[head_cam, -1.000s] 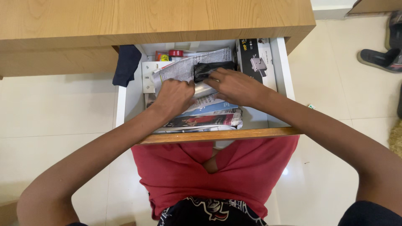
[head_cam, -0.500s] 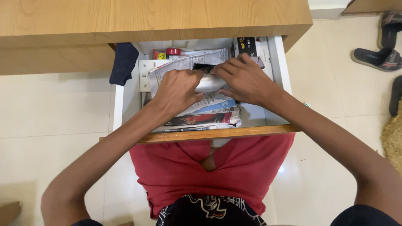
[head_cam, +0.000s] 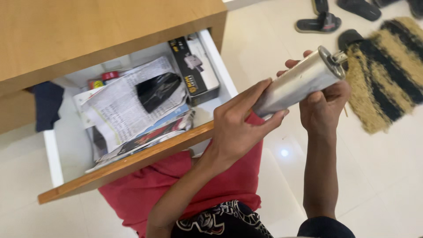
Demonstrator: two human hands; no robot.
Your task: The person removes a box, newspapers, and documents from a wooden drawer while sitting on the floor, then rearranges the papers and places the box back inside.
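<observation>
A silver metal cylinder [head_cam: 299, 81] with terminals at its far end is held out over the floor, to the right of the open drawer [head_cam: 128, 165]. My left hand [head_cam: 240, 125] wraps its near end, thumb on top. My right hand [head_cam: 321, 103] grips its far end from below. In the drawer lie a folded newspaper [head_cam: 119, 108], a small black pouch [head_cam: 157, 90] on top of it, and a black and white box [head_cam: 194, 66] along the right side.
A wooden tabletop [head_cam: 97, 31] overhangs the drawer. A dark blue cloth [head_cam: 46, 105] hangs at the drawer's left. A yellow and black mat [head_cam: 387, 70] and sandals [head_cam: 319, 22] lie on the tiled floor at the right. Red caps [head_cam: 103, 79] sit at the drawer's back.
Both hands have lifted the silver cylinder out of the drawer and carried it right, over the floor. The view has swung to the right, and the black pouch now lies uncovered on the newspaper.
</observation>
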